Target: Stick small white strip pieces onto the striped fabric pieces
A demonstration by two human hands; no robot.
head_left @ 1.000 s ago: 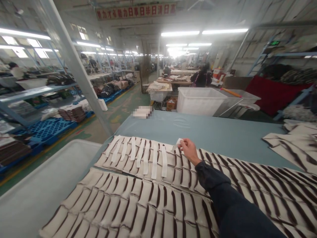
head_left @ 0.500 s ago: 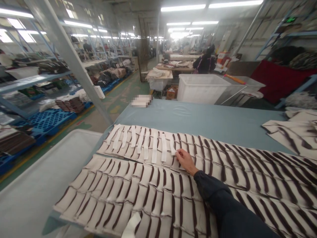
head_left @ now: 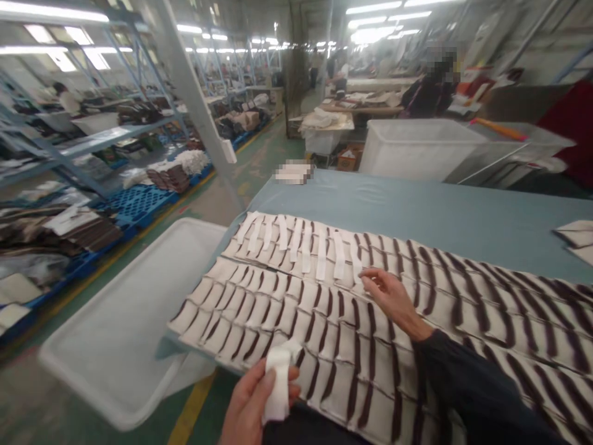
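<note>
While left hand (head_left: 252,405) clenches white strips (head_left: 279,383), right hand (head_left: 386,295) hovers, seemingly released.

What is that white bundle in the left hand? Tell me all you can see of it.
The white bundle looks like a small stack of soft fabric strips, plain white and folded or bunched. The left hand grips it upright, thumb across its front, at the near edge of the table. Its top end sits just in front of the striped fabric pieces. Similar white strips lie on the far row.
</note>
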